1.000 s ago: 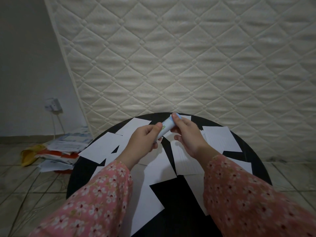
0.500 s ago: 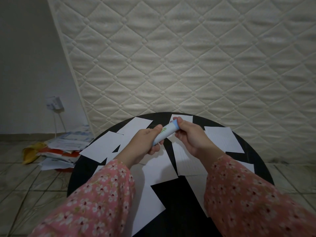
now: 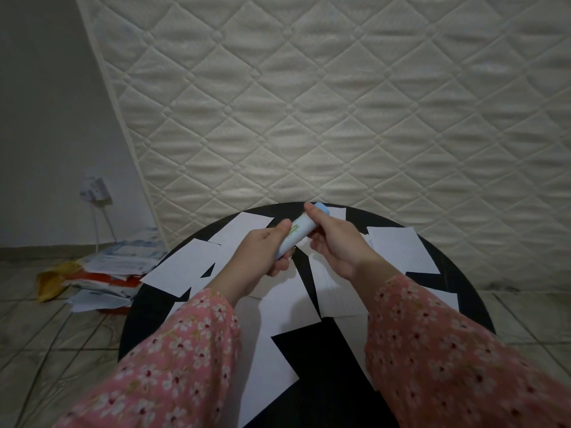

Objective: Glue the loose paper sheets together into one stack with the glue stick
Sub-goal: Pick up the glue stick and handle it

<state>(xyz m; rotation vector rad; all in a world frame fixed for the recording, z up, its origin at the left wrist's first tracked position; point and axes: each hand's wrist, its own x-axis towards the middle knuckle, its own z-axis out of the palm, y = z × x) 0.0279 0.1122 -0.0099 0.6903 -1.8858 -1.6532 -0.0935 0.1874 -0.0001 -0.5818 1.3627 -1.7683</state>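
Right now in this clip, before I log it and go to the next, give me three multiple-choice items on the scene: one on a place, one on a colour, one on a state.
1. Where is the glue stick?
A. Lying on the paper sheets
B. Held above the table between both hands
C. On the floor by the pile of papers

2. What colour is the round table?
A. White
B. Red
C. Black

3. How do the loose paper sheets lie?
A. Scattered over the table, some overlapping
B. Squared into one neat stack
C. Rolled up in the left hand

Answers:
1. B: the left hand grips the lower body and the right hand holds the capped top end.
2. C: dark surface shows between the sheets.
3. A: white sheets spread at many angles.
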